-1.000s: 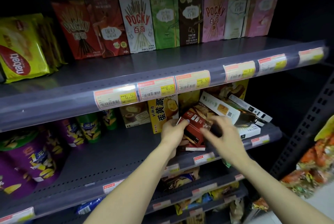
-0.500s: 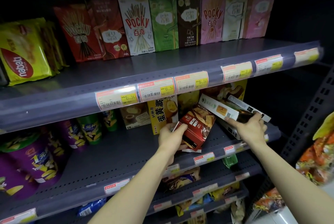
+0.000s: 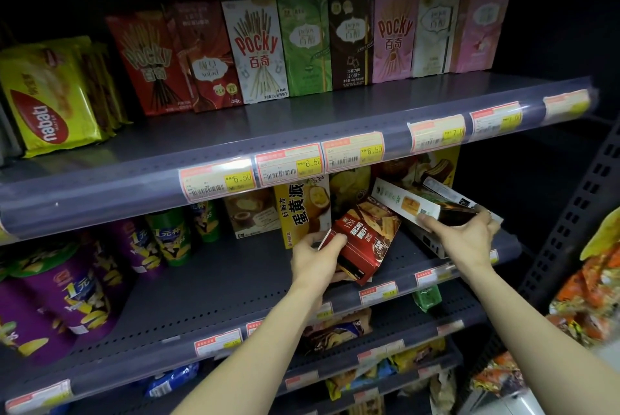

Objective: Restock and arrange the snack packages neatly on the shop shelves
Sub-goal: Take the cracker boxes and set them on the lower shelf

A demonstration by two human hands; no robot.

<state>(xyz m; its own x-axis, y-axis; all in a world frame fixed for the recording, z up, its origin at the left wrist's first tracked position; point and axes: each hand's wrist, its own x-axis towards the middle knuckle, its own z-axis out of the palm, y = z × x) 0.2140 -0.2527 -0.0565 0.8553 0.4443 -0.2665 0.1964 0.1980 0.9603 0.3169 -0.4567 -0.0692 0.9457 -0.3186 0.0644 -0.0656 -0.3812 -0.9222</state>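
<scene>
My left hand [image 3: 317,258] grips a dark red biscuit box [image 3: 364,240], tilted, at the front of the middle shelf [image 3: 214,284]. My right hand [image 3: 464,235] holds the lower end of a white and green box [image 3: 404,201] that leans over other flat boxes at the shelf's right end. A yellow egg-pie box [image 3: 300,210] stands upright just behind the red box. On the top shelf [image 3: 302,119] a row of Pocky boxes [image 3: 256,49] stands upright.
Yellow wafer packs [image 3: 47,99] fill the top shelf's left end. Purple and green crisp cups [image 3: 70,287] stand left on the middle shelf. Lower shelves [image 3: 385,324] hold loose snack bags. Orange snack bags [image 3: 587,297] hang at the right edge beside a perforated upright.
My right hand left the red box and moved right onto the white and green box. My left hand keeps the red box, now tilted more upright.
</scene>
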